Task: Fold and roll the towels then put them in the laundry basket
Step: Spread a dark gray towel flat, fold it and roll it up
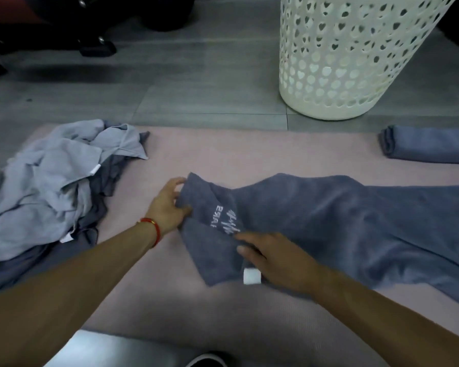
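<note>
Left hand (167,205) pinching corner of rumpled blue-grey towel (329,229) with white lettering, right hand (270,258) pressing it flat-fingered

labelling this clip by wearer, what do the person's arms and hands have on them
Both forearms are bare, with no sleeves, gloves or rings showing. The left hand has a thin red cord bracelet with a small gold piece at the wrist. The right hand wears nothing visible.
</note>
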Motion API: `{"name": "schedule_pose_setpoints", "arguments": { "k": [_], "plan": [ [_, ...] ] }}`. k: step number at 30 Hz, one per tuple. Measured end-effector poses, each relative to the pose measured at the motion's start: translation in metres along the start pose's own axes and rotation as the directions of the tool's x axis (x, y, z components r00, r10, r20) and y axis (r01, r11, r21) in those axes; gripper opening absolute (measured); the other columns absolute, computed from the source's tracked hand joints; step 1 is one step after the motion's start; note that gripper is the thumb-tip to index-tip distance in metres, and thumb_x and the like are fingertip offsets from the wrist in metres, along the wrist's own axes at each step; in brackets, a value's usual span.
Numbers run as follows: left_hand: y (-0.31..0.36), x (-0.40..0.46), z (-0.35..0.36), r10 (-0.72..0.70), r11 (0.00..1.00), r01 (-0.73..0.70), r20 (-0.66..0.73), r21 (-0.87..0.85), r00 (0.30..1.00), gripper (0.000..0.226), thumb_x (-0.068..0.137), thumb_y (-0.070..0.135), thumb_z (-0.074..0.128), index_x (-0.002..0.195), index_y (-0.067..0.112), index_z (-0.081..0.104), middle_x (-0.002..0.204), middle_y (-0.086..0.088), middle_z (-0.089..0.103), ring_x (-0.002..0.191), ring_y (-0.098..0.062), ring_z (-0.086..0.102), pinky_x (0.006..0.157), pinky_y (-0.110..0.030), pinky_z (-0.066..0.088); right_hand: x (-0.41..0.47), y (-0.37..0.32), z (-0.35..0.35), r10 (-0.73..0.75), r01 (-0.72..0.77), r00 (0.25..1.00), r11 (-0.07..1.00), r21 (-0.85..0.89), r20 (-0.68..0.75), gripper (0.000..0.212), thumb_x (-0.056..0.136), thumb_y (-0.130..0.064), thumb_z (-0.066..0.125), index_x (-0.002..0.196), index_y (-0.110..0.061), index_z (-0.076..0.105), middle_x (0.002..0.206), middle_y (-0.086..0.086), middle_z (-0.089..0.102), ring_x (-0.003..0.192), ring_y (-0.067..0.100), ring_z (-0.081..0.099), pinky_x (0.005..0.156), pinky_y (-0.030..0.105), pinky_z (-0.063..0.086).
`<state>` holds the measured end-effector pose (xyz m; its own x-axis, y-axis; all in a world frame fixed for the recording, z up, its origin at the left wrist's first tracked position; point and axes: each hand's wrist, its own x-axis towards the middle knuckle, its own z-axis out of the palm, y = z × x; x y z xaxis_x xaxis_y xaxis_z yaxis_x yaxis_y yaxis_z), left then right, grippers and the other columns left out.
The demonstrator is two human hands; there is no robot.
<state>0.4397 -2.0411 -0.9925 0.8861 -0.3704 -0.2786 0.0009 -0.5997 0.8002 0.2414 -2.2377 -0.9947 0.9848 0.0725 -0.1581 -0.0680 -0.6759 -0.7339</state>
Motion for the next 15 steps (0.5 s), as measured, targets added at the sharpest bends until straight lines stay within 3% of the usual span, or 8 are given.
{"name": "schedule_pose_setpoints", "arguments": {
  "k": [2, 4, 7, 9, 11, 13, 15],
  "plan": [
    [-0.027, -0.009, 0.013, -0.132, 0.990, 0.129, 0.052, 0.062, 0.990, 0.072, 0.085, 0.013, 0.070, 0.143, 0.038, 0.036, 0.107, -0.007, 0.067, 0.101, -0.032, 0.067, 0.088, -0.041, 0.057, -0.007, 0.003, -0.001, 0.066, -0.043, 0.978, 0.992, -0.119, 0.196, 0.034, 0.107, -0.044, 0.041, 0.128, -0.027, 0.061, 0.120, -0.008, 0.069, 0.107, 0.011, 0.063, 0.096, 0.033, 0.047],
    [-0.046, -0.024, 0.022, -0.181, 0.978, 0.175, 0.043, 0.115, 0.983, 0.062, 0.087, 0.021, 0.068, 0.140, 0.032, 0.037, 0.110, -0.005, 0.066, 0.101, -0.027, 0.065, 0.087, -0.035, 0.054, -0.006, 0.011, -0.010, 0.099, -0.030, 0.967, 0.959, -0.281, 0.236, 0.035, 0.106, -0.044, 0.041, 0.131, -0.027, 0.060, 0.130, -0.007, 0.066, 0.118, 0.016, 0.059, 0.104, 0.035, 0.042],
    [-0.066, -0.048, 0.026, -0.189, 0.972, 0.196, -0.062, 0.127, 0.980, 0.037, 0.089, 0.028, 0.071, 0.114, 0.025, 0.043, 0.099, -0.001, 0.066, 0.088, -0.019, 0.062, 0.066, -0.020, 0.044, 0.015, 0.015, -0.037, 0.131, -0.004, 0.955, 0.903, -0.429, 0.266, 0.033, 0.106, -0.038, 0.043, 0.130, -0.023, 0.060, 0.131, -0.003, 0.065, 0.118, 0.020, 0.059, 0.102, 0.036, 0.043],
    [-0.075, -0.067, 0.029, -0.203, 0.964, 0.205, -0.033, 0.171, 0.979, 0.024, 0.087, 0.033, 0.072, 0.096, 0.022, 0.052, 0.080, 0.003, 0.064, 0.072, -0.013, 0.059, 0.059, -0.017, 0.040, 0.044, 0.010, -0.051, 0.119, 0.026, 0.956, 0.877, -0.480, 0.269, 0.030, 0.104, -0.034, 0.045, 0.123, -0.019, 0.062, 0.126, 0.001, 0.067, 0.115, 0.023, 0.061, 0.098, 0.038, 0.046],
    [-0.087, -0.087, 0.034, -0.211, 0.959, 0.205, 0.007, 0.197, 0.977, 0.027, 0.080, 0.046, 0.068, 0.080, 0.022, 0.058, 0.070, 0.005, 0.061, 0.064, -0.011, 0.057, 0.059, -0.020, 0.040, 0.083, 0.002, -0.056, 0.116, 0.043, 0.958, 0.846, -0.531, 0.261, 0.027, 0.102, -0.031, 0.048, 0.121, -0.019, 0.064, 0.124, 0.004, 0.067, 0.116, 0.028, 0.060, 0.097, 0.038, 0.047],
    [-0.101, -0.109, 0.041, -0.251, 0.943, 0.240, 0.019, 0.230, 0.968, 0.040, 0.070, 0.059, 0.060, 0.085, 0.022, 0.058, 0.081, 0.001, 0.062, 0.076, -0.018, 0.060, 0.067, -0.028, 0.046, 0.125, -0.010, -0.055, 0.133, 0.021, 0.965, 0.821, -0.570, 0.227, 0.026, 0.100, -0.029, 0.051, 0.119, -0.017, 0.064, 0.124, 0.007, 0.067, 0.117, 0.030, 0.059, 0.097, 0.037, 0.046],
    [-0.106, -0.131, 0.047, -0.248, 0.927, 0.228, 0.033, 0.298, 0.968, 0.046, 0.071, 0.056, 0.064, 0.099, 0.020, 0.055, 0.098, -0.001, 0.061, 0.091, -0.023, 0.059, 0.079, -0.034, 0.048, 0.167, -0.016, -0.046, 0.142, -0.023, 0.976, 0.823, -0.568, 0.166, 0.029, 0.099, -0.029, 0.052, 0.122, -0.015, 0.064, 0.128, 0.012, 0.065, 0.119, 0.032, 0.058, 0.099, 0.037, 0.046]
  ]
}}
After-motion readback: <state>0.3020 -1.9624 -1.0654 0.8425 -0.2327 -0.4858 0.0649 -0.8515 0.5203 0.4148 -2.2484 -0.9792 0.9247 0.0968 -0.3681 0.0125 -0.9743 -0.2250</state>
